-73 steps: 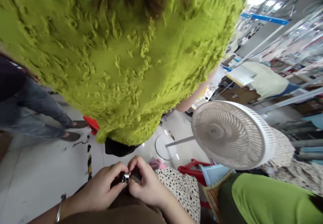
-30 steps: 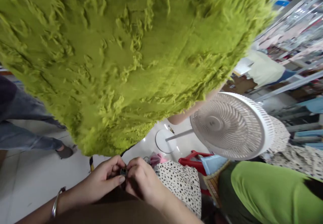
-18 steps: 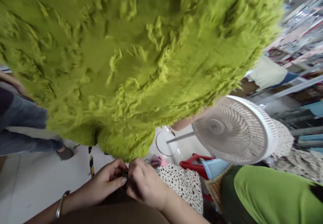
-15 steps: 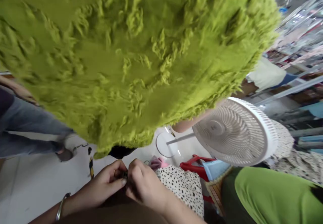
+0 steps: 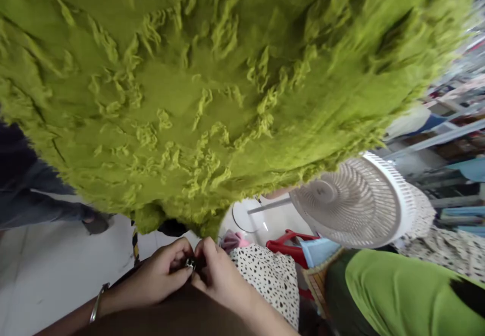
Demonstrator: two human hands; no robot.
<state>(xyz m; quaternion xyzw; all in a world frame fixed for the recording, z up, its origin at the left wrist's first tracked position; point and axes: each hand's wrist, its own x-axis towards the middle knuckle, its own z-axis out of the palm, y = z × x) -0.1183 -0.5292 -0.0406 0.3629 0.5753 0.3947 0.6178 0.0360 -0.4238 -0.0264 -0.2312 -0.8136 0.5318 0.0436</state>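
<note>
My left hand (image 5: 159, 275) and my right hand (image 5: 217, 275) meet low in the middle, fingertips pinched together on a small shiny metal piece (image 5: 190, 264) that sits at the edge of brown fabric (image 5: 178, 318) on my lap. A silver bangle (image 5: 97, 303) circles my left wrist. A big shaggy lime-green garment (image 5: 227, 88) hangs right above both hands and fills most of the view.
A white standing fan (image 5: 350, 199) stands to the right, its round base (image 5: 244, 217) on the pale tiled floor (image 5: 49, 275). Spotted cloth (image 5: 271, 280) and red plastic (image 5: 288, 242) lie beside my right hand. A person's green sleeve (image 5: 401, 295) is at bottom right; another person's jeans-clad leg (image 5: 34, 204) is at left.
The green garment has swung lower and wider, covering more of the view. My hands stay pinched together on the small metal piece, shifted only slightly.
</note>
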